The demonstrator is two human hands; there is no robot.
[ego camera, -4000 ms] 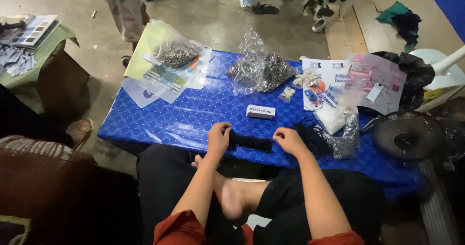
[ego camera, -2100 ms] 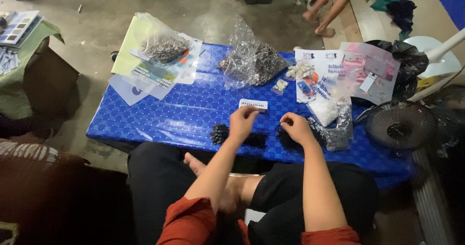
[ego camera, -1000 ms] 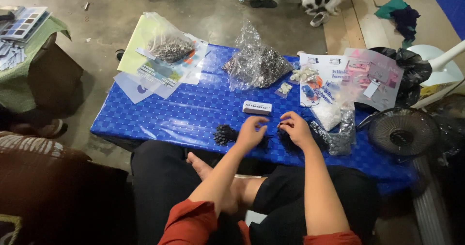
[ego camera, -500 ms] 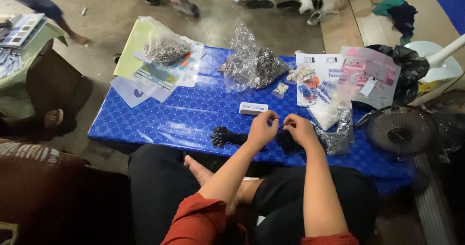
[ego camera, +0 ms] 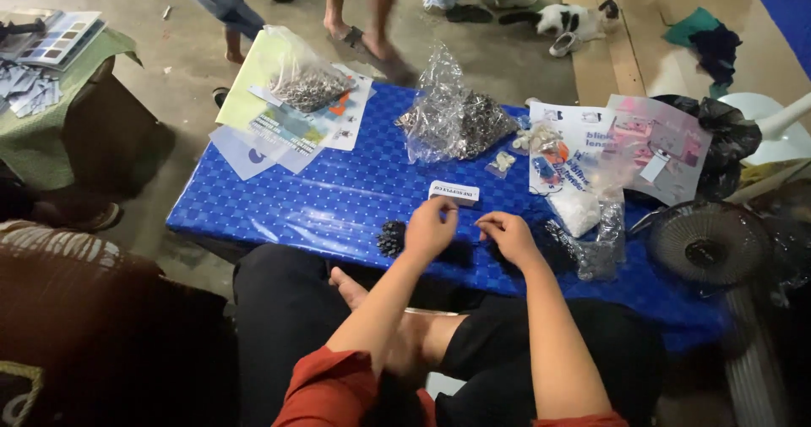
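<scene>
Both hands meet near the counter's [ego camera: 321, 207] front edge. Left hand [ego camera: 429, 228] and right hand [ego camera: 509, 235] pinch something too small to identify; a dark clump of small parts [ego camera: 391, 238] lies just beside the left.

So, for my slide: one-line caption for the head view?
Both hands, left hand and right hand, meet over a blue table beside small dark pieces.

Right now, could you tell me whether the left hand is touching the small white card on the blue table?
Apart. The head view shows blue table between the left hand and the white card.
</scene>
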